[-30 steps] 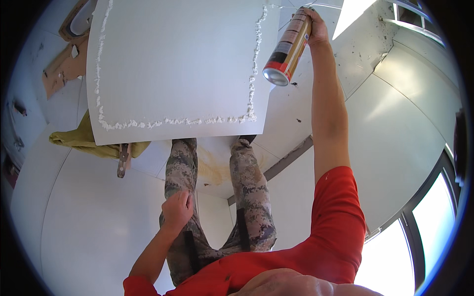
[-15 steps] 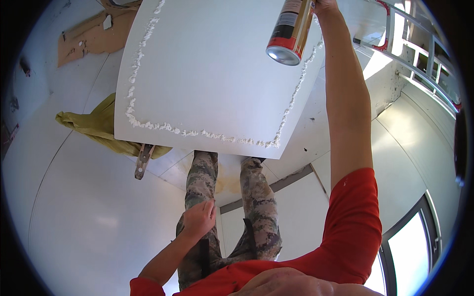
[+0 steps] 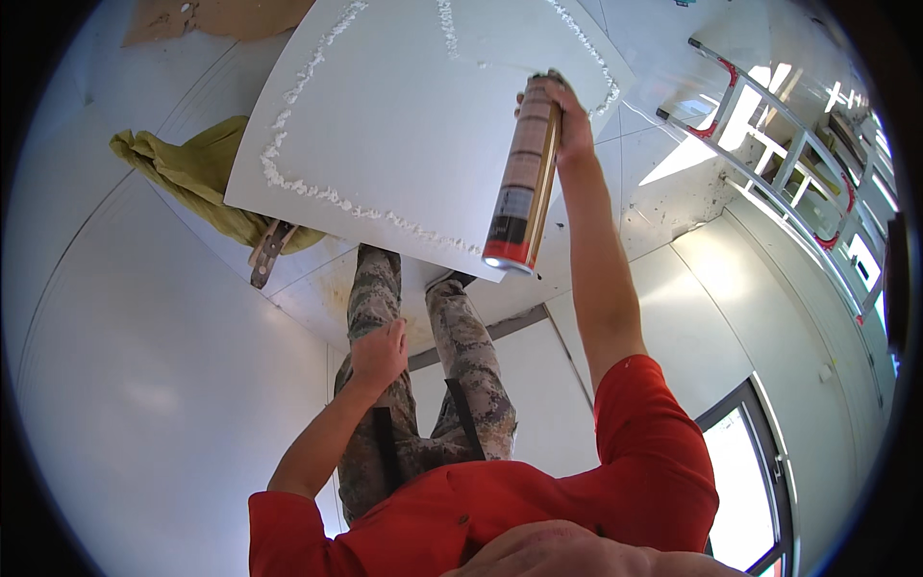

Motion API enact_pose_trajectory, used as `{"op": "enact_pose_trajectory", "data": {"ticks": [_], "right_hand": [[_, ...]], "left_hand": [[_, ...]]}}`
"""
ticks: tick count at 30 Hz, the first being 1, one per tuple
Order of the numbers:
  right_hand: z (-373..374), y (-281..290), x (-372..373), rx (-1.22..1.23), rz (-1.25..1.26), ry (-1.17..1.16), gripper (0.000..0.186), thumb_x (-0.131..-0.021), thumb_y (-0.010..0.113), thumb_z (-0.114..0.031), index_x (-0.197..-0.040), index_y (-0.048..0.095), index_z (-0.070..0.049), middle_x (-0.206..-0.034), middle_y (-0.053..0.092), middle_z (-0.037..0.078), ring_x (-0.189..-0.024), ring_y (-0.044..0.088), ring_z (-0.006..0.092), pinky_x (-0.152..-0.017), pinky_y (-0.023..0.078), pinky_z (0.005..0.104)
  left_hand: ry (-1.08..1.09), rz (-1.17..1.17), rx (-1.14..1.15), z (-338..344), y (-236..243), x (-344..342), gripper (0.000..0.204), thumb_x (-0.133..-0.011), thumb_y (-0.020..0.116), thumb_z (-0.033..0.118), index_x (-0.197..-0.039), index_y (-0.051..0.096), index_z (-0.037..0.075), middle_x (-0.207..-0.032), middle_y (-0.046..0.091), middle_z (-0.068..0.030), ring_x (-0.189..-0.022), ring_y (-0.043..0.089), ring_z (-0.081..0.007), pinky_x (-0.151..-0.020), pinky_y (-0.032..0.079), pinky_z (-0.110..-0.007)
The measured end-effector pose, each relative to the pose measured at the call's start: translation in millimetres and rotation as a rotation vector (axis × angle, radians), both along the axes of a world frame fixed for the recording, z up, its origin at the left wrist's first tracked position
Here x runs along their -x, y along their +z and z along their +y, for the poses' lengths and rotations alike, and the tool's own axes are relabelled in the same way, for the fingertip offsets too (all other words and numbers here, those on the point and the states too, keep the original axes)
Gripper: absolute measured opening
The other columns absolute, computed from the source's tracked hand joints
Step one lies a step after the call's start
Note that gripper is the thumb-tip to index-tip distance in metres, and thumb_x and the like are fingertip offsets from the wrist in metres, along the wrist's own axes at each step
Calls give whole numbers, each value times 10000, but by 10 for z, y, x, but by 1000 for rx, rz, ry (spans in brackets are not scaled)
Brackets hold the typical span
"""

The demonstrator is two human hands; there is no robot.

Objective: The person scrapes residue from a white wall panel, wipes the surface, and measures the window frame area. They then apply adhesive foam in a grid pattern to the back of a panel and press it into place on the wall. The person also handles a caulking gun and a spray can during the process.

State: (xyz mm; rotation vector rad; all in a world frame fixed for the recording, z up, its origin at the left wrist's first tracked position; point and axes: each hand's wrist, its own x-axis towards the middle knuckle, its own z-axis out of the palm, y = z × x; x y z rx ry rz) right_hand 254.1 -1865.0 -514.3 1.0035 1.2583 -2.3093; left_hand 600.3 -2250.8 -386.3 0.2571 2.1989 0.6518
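A white board point(image 3: 385, 135) bears bumpy white foam lines along its edges and a shorter one point(image 3: 446, 27) in its upper middle. My right hand point(image 3: 569, 120) grips a tall red, gold and black aerosol can point(image 3: 514, 192) over the board's right part, nozzle end away from me; a thin pale strand reaches left from the nozzle. My left hand point(image 3: 382, 358) is closed against my camouflage-clad thigh, its palm hidden.
An olive cloth point(image 3: 187, 168) and a stained wooden-handled tool point(image 3: 267, 254) lie at the board's left edge. Brown cardboard point(image 3: 202, 17) lies beyond. An aluminium ladder point(image 3: 798, 163) is at the right, with a glazed door point(image 3: 735, 481) lower right.
The view has shifted, moving the board rightward. My right hand has brought the can down and inward over the board. A middle foam line now shows. My left hand stays at my thigh.
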Motion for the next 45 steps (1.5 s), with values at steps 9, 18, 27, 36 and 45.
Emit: {"op": "enact_pose_trajectory", "data": {"ticks": [9, 18, 27, 36, 45], "right_hand": [[465, 835, -2574, -39, -377, -187, 410, -965, 679, -235, -1311, 575, -41, -1044, 711, 206, -904, 746, 339, -747, 668, 478], [2099, 48, 15, -276, -98, -284, 202, -966, 679, -209, -1069, 650, -37, -984, 719, 146, -914, 725, 324, -836, 626, 491], [-459, 268, -737, 84, -79, 10, 603, -939, 751, -209, -1458, 519, -6, -1193, 688, 223, -954, 749, 360, -795, 664, 474], [-1065, 417, -1414, 333, -159, -112, 826, -935, 743, -136, -1639, 313, -84, -1305, 620, 170, -1027, 731, 345, -765, 684, 489], [-845, 7, -2165, 68, -377, 6, 950, -875, 803, -138, -1663, 278, -62, -1150, 662, 161, -884, 703, 277, -732, 639, 449]], "left_hand": [[-4, -18, 9, -12, -159, -187, 278, -942, 734, 199, -1194, 635, 137, -925, 716, -68, -787, 724, -323, -641, 581, -486], [-76, -8, -44, -19, -83, 17, 240, -933, 730, 166, -1148, 634, 123, -906, 710, -77, -771, 721, -333, -622, 568, -484], [20, -11, -77, 36, -90, 1, 184, -910, 723, 135, -1052, 613, 93, -878, 694, -120, -780, 710, -373, -650, 557, -523], [-55, -23, -53, 42, -67, -59, 181, -935, 706, 183, -1075, 619, 107, -881, 707, -109, -788, 723, -354, -659, 571, -511], [-138, -3, -33, 68, 28, -45, 161, -932, 696, 181, -1033, 611, 88, -867, 701, -138, -786, 717, -383, -660, 561, -534]]}}
